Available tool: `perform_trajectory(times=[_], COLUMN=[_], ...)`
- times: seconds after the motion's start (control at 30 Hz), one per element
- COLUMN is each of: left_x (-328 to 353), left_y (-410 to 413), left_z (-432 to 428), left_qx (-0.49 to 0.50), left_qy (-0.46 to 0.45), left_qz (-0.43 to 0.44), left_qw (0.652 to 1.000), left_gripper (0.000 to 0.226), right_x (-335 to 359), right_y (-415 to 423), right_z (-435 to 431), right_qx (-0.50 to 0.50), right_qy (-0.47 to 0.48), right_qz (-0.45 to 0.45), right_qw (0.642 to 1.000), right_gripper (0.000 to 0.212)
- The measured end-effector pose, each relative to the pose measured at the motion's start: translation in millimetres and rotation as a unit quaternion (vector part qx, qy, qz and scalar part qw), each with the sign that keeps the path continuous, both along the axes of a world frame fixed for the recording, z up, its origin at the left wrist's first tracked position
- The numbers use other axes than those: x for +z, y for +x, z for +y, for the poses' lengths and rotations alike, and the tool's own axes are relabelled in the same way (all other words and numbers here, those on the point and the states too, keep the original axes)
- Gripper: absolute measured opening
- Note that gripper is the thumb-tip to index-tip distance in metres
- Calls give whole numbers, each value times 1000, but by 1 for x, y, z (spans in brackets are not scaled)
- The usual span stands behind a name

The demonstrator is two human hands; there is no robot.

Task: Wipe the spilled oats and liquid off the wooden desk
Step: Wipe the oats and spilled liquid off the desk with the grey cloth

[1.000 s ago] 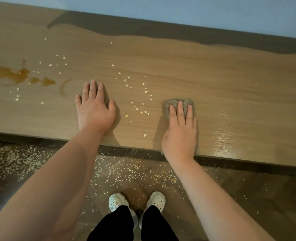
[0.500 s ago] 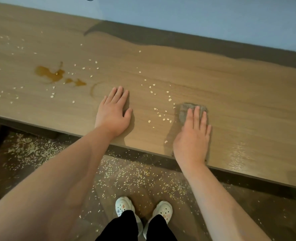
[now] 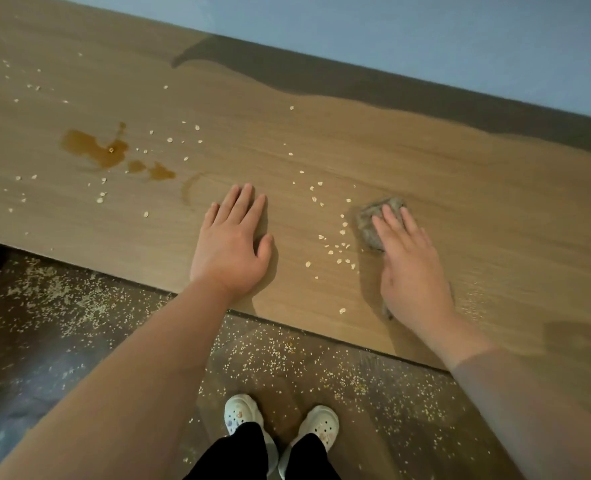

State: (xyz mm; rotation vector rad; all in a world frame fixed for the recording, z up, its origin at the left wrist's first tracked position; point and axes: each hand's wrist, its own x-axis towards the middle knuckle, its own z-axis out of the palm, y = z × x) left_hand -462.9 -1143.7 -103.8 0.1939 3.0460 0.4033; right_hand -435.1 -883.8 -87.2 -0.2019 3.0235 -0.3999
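Liquid [image 3: 96,152] sits far left on the wood-grain bench [image 3: 477,202]: one amber puddle plus two small blobs, with pale oat flakes [image 3: 330,251] scattered all around. Left hand [image 3: 230,249] lies flat, fingers straight, holding nothing. Right hand [image 3: 413,271] presses one crumpled grey-brown cloth [image 3: 368,223] down with straight fingers, more flakes between the two hands.

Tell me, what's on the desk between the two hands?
Scattered oat flakes on the desk, between left hand and right hand, in the head view.
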Motion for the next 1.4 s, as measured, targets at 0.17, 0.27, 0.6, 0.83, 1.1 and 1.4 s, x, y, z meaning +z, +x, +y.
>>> perform_trajectory(times=[0.17, 0.27, 0.6, 0.83, 1.1, 1.4], left_x=[-1, 0, 0, 0, 2, 2], left_y=[-1, -1, 0, 0, 0, 0], left_z=[1, 1, 1, 0, 0, 1], left_qx=[1, -1, 0, -1, 1, -3], left_qy=[0, 0, -1, -1, -2, -8], left_qz=[4, 4, 3, 6, -1, 0], left_qw=[1000, 1000, 1000, 1000, 1000, 1000], left_gripper=[72, 73, 72, 70, 70, 70], right_x=[-9, -7, -5, -2, -7, -8], right_y=[-80, -108, -123, -141, -190, -286], right_z=[28, 3, 16, -29, -10, -73], right_qx=[-111, -69, 18, 140, 12, 117], right_qy=[-6, -14, -13, -36, -38, -84], right_qz=[47, 40, 25, 25, 44, 9], right_qw=[993, 997, 999, 989, 998, 989], right_gripper=[65, 65, 67, 65, 60, 56])
